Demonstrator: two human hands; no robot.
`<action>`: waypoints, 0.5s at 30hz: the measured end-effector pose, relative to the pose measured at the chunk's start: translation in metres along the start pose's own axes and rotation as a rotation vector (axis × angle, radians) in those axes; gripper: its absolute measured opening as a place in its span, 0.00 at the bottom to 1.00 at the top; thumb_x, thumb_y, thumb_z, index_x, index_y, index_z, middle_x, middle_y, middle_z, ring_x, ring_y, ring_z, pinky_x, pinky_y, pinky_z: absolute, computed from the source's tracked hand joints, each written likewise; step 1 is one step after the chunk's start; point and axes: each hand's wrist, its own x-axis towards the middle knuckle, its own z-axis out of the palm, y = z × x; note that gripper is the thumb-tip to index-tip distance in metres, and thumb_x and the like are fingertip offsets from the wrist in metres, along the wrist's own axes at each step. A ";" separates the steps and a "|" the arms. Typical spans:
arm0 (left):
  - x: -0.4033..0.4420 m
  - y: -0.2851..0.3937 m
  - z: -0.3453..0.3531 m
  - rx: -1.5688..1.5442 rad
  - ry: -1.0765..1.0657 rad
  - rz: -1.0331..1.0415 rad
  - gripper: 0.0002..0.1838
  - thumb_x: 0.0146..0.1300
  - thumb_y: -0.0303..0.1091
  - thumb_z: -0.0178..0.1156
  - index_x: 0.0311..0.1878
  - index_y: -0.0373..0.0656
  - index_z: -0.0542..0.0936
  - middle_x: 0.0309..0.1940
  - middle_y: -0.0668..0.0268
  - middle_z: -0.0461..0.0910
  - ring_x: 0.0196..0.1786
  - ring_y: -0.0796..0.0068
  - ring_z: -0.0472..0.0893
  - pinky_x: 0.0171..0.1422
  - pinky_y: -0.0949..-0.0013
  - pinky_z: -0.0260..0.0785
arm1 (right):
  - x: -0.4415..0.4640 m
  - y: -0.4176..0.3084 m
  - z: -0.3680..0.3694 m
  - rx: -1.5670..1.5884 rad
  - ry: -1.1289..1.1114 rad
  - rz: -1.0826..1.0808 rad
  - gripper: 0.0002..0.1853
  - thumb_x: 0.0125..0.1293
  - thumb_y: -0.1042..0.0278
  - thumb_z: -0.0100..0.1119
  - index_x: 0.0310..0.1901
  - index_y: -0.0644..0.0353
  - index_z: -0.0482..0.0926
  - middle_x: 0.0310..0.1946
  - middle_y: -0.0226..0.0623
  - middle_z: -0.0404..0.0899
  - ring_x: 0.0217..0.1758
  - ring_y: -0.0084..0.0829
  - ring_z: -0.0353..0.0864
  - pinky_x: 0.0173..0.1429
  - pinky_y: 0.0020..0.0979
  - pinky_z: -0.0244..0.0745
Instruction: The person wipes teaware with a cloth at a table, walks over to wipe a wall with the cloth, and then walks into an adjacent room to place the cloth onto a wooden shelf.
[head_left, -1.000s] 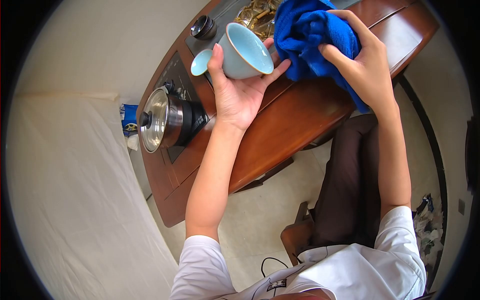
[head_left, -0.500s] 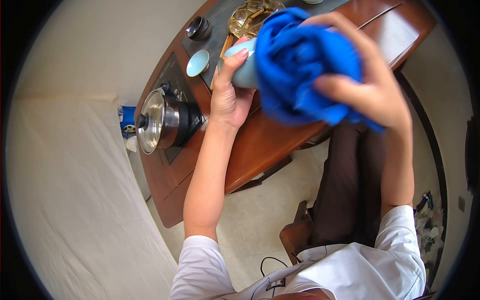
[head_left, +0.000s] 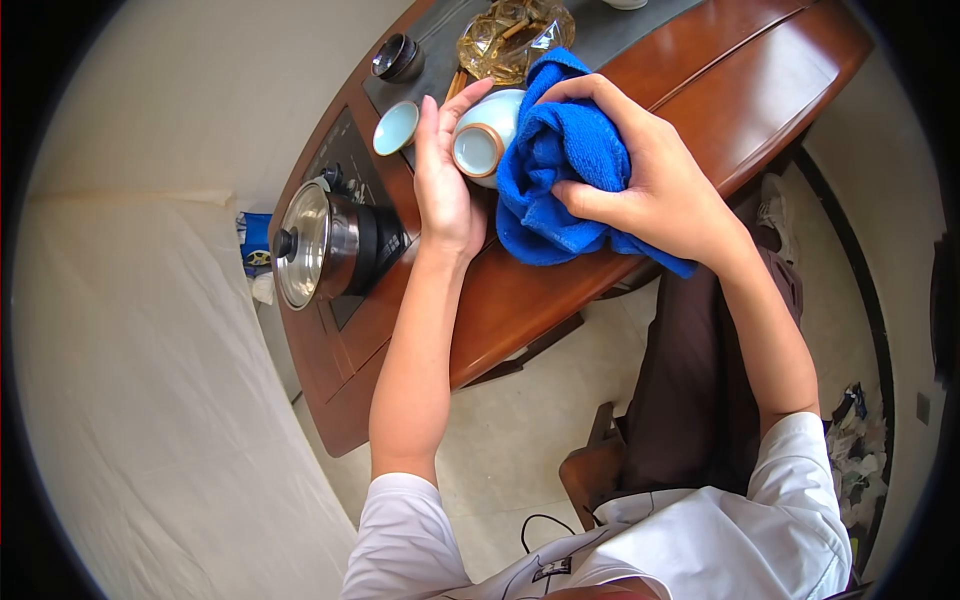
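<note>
A pale blue ceramic cup [head_left: 501, 112] is tipped on its side, its brown-ringed round end toward me. My left hand [head_left: 449, 185] is against the cup's left side, with its thumb raised off it and its fingers stretched out. My right hand [head_left: 650, 180] is closed on a bunched blue cloth [head_left: 560, 150], which presses against the cup's right side. The cloth hides that part of the cup. A shallow pale blue cup [head_left: 396, 128] with a brown rim stands just left of my left hand.
A glass ashtray [head_left: 510, 38] with cigarette butts stands at the back of the wooden table [head_left: 520, 300]. Dark stacked cups [head_left: 397, 58] are at its left. A lidded steel pot [head_left: 318, 245] sits nearer on the left. Below the table edge is a wooden chair [head_left: 595, 475].
The cup has turned so its ringed end faces me. My left thumb has lifted off it. My right hand and the cloth have moved left and down, uncovering more of the table.
</note>
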 end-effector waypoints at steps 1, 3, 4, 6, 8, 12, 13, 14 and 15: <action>0.001 -0.003 0.000 0.028 0.044 0.003 0.28 0.76 0.51 0.43 0.62 0.36 0.72 0.57 0.55 0.78 0.59 0.66 0.78 0.67 0.62 0.68 | 0.000 0.001 -0.002 -0.022 -0.002 -0.006 0.29 0.49 0.65 0.66 0.55 0.58 0.71 0.45 0.50 0.78 0.49 0.50 0.80 0.55 0.42 0.75; 0.005 -0.008 -0.003 0.078 0.116 0.028 0.25 0.78 0.48 0.43 0.61 0.36 0.73 0.55 0.56 0.79 0.58 0.66 0.79 0.65 0.62 0.71 | 0.002 0.001 -0.006 -0.061 0.016 0.008 0.28 0.49 0.65 0.66 0.55 0.58 0.72 0.45 0.51 0.78 0.49 0.51 0.80 0.55 0.42 0.75; 0.007 -0.011 -0.005 0.101 0.144 0.051 0.24 0.78 0.47 0.43 0.60 0.36 0.74 0.54 0.56 0.80 0.57 0.67 0.80 0.63 0.62 0.72 | 0.002 0.001 -0.008 -0.080 0.025 0.014 0.28 0.49 0.65 0.66 0.55 0.59 0.72 0.45 0.51 0.79 0.48 0.51 0.80 0.55 0.42 0.75; 0.008 -0.011 -0.005 0.093 0.187 0.083 0.20 0.76 0.42 0.49 0.59 0.36 0.75 0.52 0.57 0.81 0.53 0.68 0.82 0.58 0.63 0.76 | 0.003 0.002 -0.009 -0.102 0.050 0.024 0.28 0.49 0.65 0.65 0.55 0.59 0.72 0.45 0.51 0.79 0.48 0.52 0.80 0.55 0.42 0.75; 0.010 -0.013 -0.007 0.106 0.187 0.089 0.20 0.76 0.42 0.50 0.58 0.34 0.75 0.50 0.57 0.82 0.52 0.68 0.83 0.58 0.64 0.76 | 0.003 0.003 -0.009 -0.116 0.063 0.022 0.28 0.48 0.65 0.65 0.54 0.59 0.72 0.44 0.52 0.79 0.48 0.52 0.80 0.55 0.42 0.76; 0.008 -0.012 -0.004 0.149 0.189 0.133 0.17 0.75 0.39 0.52 0.51 0.33 0.79 0.44 0.62 0.83 0.46 0.78 0.81 0.54 0.73 0.72 | 0.003 -0.003 -0.009 -0.135 0.076 -0.009 0.28 0.48 0.65 0.65 0.54 0.60 0.72 0.44 0.52 0.79 0.48 0.53 0.80 0.55 0.42 0.76; 0.007 -0.013 -0.005 0.175 0.219 0.139 0.16 0.74 0.39 0.53 0.48 0.33 0.80 0.41 0.64 0.83 0.44 0.79 0.80 0.51 0.74 0.72 | 0.003 -0.004 -0.009 -0.144 0.084 -0.018 0.28 0.48 0.65 0.65 0.54 0.61 0.72 0.44 0.52 0.79 0.48 0.53 0.80 0.54 0.42 0.76; 0.007 -0.014 -0.006 0.200 0.248 0.144 0.16 0.74 0.39 0.53 0.46 0.33 0.81 0.39 0.65 0.83 0.41 0.80 0.80 0.49 0.75 0.71 | 0.003 -0.004 -0.008 -0.152 0.085 -0.019 0.28 0.48 0.65 0.65 0.54 0.61 0.72 0.44 0.52 0.79 0.47 0.53 0.80 0.54 0.42 0.76; 0.006 -0.014 -0.007 0.226 0.278 0.150 0.16 0.73 0.38 0.54 0.44 0.33 0.82 0.37 0.66 0.83 0.39 0.82 0.79 0.46 0.76 0.71 | 0.003 -0.004 -0.008 -0.159 0.085 -0.020 0.28 0.48 0.65 0.65 0.54 0.61 0.72 0.44 0.52 0.79 0.47 0.53 0.80 0.54 0.42 0.76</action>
